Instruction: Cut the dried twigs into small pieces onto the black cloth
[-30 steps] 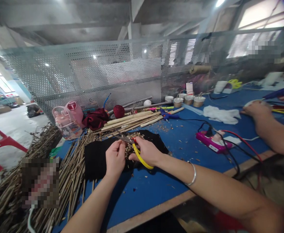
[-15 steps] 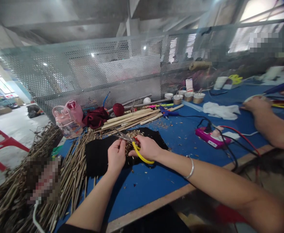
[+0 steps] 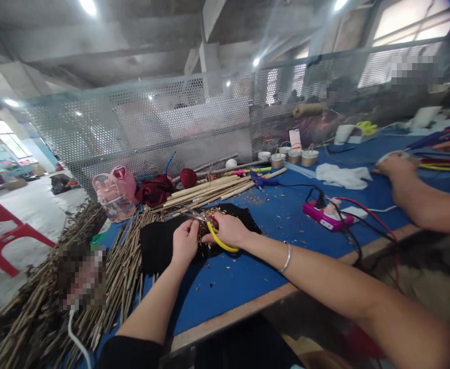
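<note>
My right hand (image 3: pixel 228 230) is closed on a pair of scissors with yellow handles (image 3: pixel 219 241); their metal blades point up and left past my left fingertips. My left hand (image 3: pixel 185 240) is closed in a pinch right beside the blades, and what it holds is too small to make out. Both hands are over a black cloth (image 3: pixel 155 243) laid on the blue tabletop. A heap of small pale brown clippings (image 3: pixel 213 212) lies on the cloth, partly hidden by my fingers.
Dry stalks (image 3: pixel 123 271) lie along the left. Behind the cloth are pale sticks (image 3: pixel 205 187), a blue glue gun (image 3: pixel 262 180) and a pink container (image 3: pixel 117 192). A purple power strip (image 3: pixel 326 215) with cables sits right. A co-worker's arm (image 3: pixel 424 200) rests at far right.
The camera view has shifted slightly, so the whole scene sits a little differently. My hands keep nearly the same pose at the scissors over the cloth.
</note>
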